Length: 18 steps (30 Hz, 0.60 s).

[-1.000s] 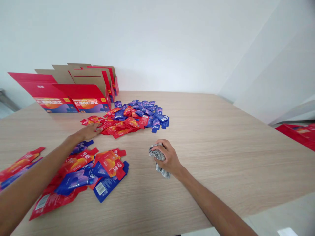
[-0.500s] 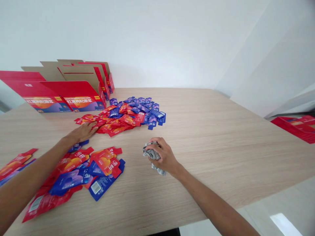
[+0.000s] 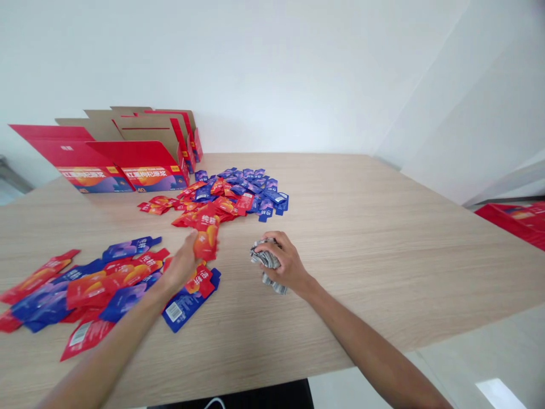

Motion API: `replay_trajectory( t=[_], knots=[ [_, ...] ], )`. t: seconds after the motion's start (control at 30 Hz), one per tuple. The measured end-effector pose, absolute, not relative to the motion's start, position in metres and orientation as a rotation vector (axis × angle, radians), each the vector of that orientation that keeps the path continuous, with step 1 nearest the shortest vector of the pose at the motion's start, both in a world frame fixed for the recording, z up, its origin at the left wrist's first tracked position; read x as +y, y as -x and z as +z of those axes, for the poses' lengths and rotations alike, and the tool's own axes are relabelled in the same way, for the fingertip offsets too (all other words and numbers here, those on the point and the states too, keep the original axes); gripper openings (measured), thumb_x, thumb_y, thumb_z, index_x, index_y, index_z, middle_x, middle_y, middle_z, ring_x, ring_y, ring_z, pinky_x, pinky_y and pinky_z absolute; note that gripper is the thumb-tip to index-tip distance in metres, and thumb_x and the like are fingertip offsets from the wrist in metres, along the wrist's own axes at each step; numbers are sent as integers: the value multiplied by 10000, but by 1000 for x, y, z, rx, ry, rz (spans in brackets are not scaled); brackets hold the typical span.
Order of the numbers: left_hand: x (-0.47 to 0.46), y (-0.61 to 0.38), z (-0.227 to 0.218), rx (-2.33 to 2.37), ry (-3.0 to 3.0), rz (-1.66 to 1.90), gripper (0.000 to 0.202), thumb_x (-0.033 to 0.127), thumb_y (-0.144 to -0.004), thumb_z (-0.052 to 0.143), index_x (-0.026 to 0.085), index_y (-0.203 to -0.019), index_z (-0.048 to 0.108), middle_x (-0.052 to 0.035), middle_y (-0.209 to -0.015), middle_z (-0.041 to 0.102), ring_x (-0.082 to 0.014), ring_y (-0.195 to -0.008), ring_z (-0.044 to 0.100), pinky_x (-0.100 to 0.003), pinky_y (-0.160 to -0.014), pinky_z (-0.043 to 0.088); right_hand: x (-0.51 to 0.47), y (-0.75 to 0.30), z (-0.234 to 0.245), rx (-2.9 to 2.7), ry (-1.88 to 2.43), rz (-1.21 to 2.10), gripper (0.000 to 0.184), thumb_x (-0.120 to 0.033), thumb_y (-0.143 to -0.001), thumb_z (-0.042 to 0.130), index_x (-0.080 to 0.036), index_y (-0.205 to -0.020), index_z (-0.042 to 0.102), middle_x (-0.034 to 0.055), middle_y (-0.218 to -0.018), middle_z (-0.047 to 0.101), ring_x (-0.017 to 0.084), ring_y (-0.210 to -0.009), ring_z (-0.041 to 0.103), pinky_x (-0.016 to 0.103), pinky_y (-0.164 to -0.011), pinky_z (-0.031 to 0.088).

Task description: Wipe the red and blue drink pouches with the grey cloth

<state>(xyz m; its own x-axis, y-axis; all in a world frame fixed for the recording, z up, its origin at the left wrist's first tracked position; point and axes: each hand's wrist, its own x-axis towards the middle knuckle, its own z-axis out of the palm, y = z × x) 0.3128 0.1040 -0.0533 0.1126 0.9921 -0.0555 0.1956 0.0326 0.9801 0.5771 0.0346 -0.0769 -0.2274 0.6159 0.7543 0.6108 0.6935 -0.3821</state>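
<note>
My left hand [image 3: 184, 264] is closed on a red pouch [image 3: 207, 234] with orange fruit print, lifted above the table between two piles. My right hand [image 3: 287, 261] grips a crumpled grey-and-white striped cloth [image 3: 266, 257], which rests on the tabletop. Beneath and left of my left forearm lies the near pile of red and blue pouches [image 3: 91, 289], partly hidden by the arm. Farther back, a heap of red and blue pouches [image 3: 238, 193] spreads in front of the boxes.
Red and blue cardboard boxes [image 3: 153, 170] stand with flaps up at the back left, near the white wall [image 3: 298, 79]. The wooden table [image 3: 361, 244] reaches far to the right. Beyond its right edge sits a red box [image 3: 517, 221].
My left hand has taken a red pouch from the left of the far heap and carried it right and toward me. My right hand stays almost in place with the cloth.
</note>
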Motion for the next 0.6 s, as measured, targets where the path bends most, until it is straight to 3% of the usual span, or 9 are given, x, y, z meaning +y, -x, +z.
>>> replay_trajectory(
  t=[0.2,0.4,0.6],
  knots=[
    [43,-381,-69,802,-827,932,497,581,-778,738,134,-992,704,-104,-945,773,-280,-973,716,-360,-845,576,30,-575,-71,-1891,894,-31,235,-215,-850,655,-253,-1082,665,91,-1152,606,253,-1046,605,402,-894,531],
    [32,-385,-91,652,-688,794,384,479,-835,738,129,-992,720,-106,-937,768,-270,-914,713,-364,-814,557,31,-576,-69,-1963,979,-10,266,-217,-826,684,-257,-1088,666,95,-1178,608,273,-1101,596,424,-940,523],
    [33,-384,-112,599,-660,780,364,502,-865,721,140,-901,722,-67,-784,734,-199,-669,648,-309,-641,510,31,-567,-75,-2093,1050,35,261,-182,-795,720,-239,-1044,672,90,-1164,617,253,-1053,595,413,-943,539]
  ],
)
